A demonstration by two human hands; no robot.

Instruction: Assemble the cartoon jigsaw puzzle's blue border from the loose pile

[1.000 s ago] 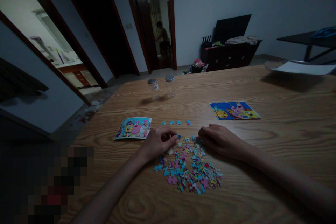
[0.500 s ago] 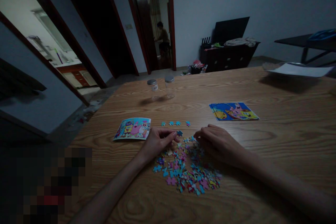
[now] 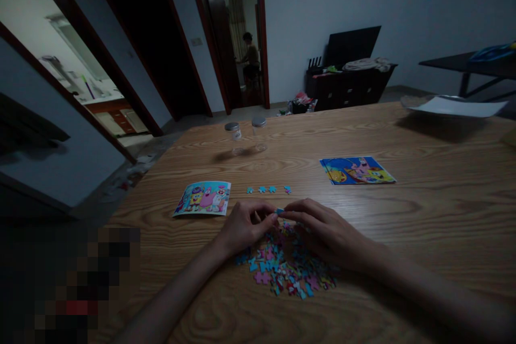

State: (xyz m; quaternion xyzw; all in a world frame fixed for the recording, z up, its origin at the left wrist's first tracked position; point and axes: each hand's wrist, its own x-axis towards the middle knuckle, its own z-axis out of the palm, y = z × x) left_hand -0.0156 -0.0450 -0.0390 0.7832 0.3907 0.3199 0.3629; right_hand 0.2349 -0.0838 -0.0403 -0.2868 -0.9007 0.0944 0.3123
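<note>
My left hand pinches a small blue jigsaw puzzle piece between thumb and fingers. From the other side, the fingertips of my right hand close on that same piece, so both hands meet at it. Below them spreads a loose pile of jigsaw pieces in blue, pink, yellow and red, partly covered by my hands. Beyond my fingers, several blue pieces lie in a short row. A cartoon picture card, slightly curled, rests left of my left hand.
Farther right on the wooden table lie blue cartoon picture cards. Two clear jars, a left one and a right one, stand toward the far edge. A pale sheet sits at the back right. Someone sits beyond a doorway.
My right hand has moved left from the pile's far side to the blue puzzle piece in my left hand. My left hand has lowered slightly and turned, bringing the piece to the right fingertips.
</note>
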